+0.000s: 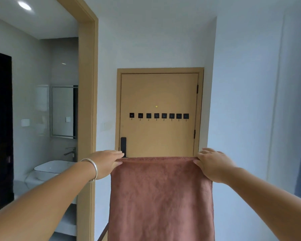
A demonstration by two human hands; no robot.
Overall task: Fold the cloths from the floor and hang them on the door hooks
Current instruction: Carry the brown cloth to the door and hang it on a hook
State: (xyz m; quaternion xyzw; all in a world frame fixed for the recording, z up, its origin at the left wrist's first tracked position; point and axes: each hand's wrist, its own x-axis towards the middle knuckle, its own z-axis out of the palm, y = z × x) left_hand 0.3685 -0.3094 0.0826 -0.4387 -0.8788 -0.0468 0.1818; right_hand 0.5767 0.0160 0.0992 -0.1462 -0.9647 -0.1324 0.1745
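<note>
— What are the hands doing from where you stand?

— Both arms are stretched out in front. The left hand (pixel 106 161) pinches the top left corner of a reddish-brown cloth (pixel 161 197), and the right hand (pixel 213 163) pinches the top right corner. Each grip is closed on the top edge, fingers over the front and curled round the hem, so the edge is pulled taut and level between them.

— And the rest of the cloth?

— It hangs straight down from that edge in one flat sheet and runs out of sight at the bottom. It is in the air, touching nothing but the two hands.

— Is it near the hooks?

— Not on them. The tan door (pixel 159 94) is straight ahead, shut, and the row of eight black hooks (pixel 158 116) runs across its middle, above the cloth's top edge as I see it. All eight hooks are bare. A small yellow dot (pixel 156 106) sits just above the row, and a black lock handle (pixel 123 145) is at the door's left edge, just above the left hand.

— Anything else around?

— A silver bangle (pixel 92 166) on the left wrist. To the left, an open doorway shows a bathroom with a white basin (pixel 50 168), a tap (pixel 70 151) and a mirror (pixel 63 111).
</note>
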